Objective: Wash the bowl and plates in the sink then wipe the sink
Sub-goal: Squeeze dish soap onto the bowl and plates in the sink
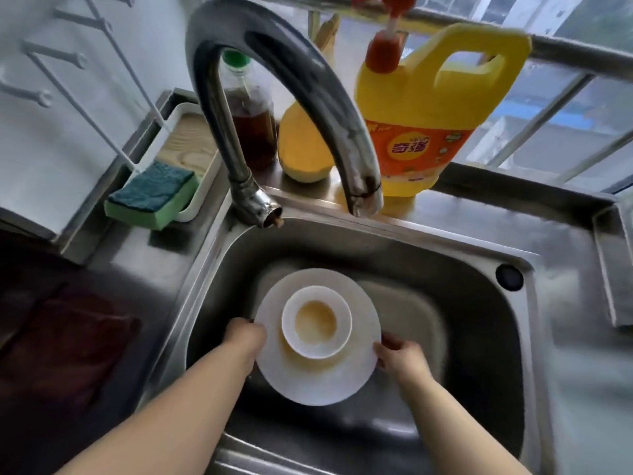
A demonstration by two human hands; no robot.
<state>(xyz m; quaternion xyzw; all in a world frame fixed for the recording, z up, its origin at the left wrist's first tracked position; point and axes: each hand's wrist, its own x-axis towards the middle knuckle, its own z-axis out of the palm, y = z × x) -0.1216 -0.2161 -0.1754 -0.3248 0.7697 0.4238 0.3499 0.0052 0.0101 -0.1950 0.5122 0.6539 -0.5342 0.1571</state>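
here, both hands (245, 334) (399, 354) gripping level plate (308, 382), bowl (317, 322) mouth-up

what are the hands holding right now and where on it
Both hold the white plate by its rim: the left hand on its left edge, the right hand on its right edge.

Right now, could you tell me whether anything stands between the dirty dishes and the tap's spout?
Nothing visible does. Both the left hand and the right hand hold the plate by its edges, with the bowl on it, in the sink. The space up to the tap is open.
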